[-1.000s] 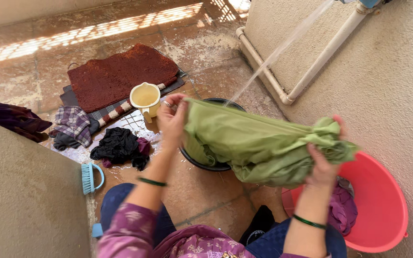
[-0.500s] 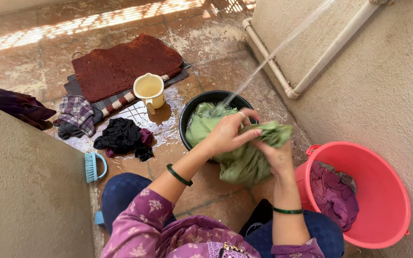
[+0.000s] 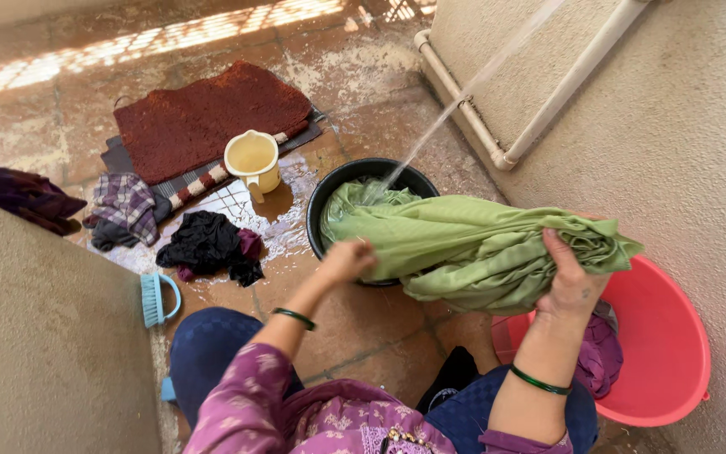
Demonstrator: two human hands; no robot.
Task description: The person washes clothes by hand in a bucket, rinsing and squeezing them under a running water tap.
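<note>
A wet green cloth (image 3: 464, 244) stretches from a black basin (image 3: 329, 189) toward the right. My left hand (image 3: 348, 259) grips its lower edge near the basin's front rim. My right hand (image 3: 571, 277) clutches the bunched far end, lifted over a pink tub (image 3: 674, 353). A thin stream of water (image 3: 455, 105) falls into the basin from the upper right. Purple cloth (image 3: 598, 353) lies in the pink tub.
A cream jug (image 3: 254, 160) stands on the wet tiled floor beside a rust-red mat (image 3: 203, 118). A checked cloth (image 3: 123, 206), dark clothes (image 3: 207, 244) and a blue scrub brush (image 3: 155, 298) lie left. White pipes (image 3: 497, 143) run along the right wall.
Both hands were together wringing the green cloth over the basin; now my right hand has pulled its end out to the right above the pink tub, spreading the cloth.
</note>
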